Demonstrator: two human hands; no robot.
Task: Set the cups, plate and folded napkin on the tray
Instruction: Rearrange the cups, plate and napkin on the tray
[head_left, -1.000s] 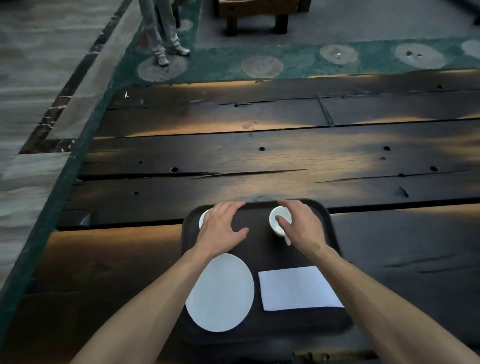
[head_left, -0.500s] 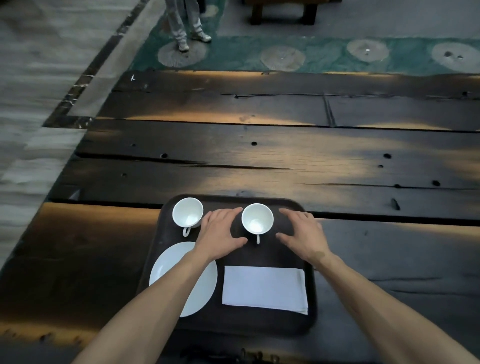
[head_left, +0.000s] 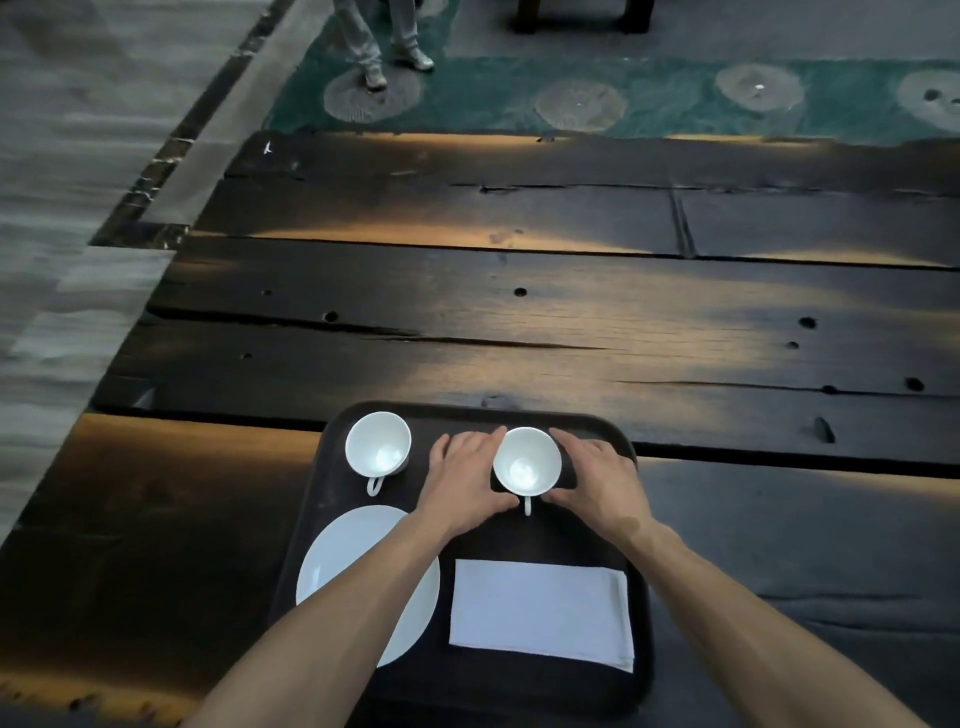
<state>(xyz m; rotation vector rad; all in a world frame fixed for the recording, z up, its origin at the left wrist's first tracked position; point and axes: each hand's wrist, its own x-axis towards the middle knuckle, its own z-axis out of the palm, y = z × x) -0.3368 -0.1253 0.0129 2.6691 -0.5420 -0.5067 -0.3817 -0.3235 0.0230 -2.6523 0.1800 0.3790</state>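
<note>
A dark tray (head_left: 332, 467) lies at the near edge of the wooden table. On it stand two white cups: the left cup (head_left: 377, 442) at the far left corner, alone, and the right cup (head_left: 526, 461) at the far middle, its handle pointing toward me. My left hand (head_left: 462, 483) presses against the right cup's left side and my right hand (head_left: 597, 483) against its right side, thumbs meeting near the handle. A white plate (head_left: 353, 556) sits near left, partly under my left forearm. The folded white napkin (head_left: 540, 613) lies flat near right.
The dark plank table (head_left: 519, 322) stretches away beyond the tray, its left edge running diagonally. Past the far edge lies a green patterned carpet (head_left: 675, 98), where a person's legs (head_left: 384, 47) stand. Dark furniture legs (head_left: 576, 15) are at the top.
Both hands have closed in from either side onto the right cup; half a second ago they lay apart from it. The view has shifted, so the tray appears further right.
</note>
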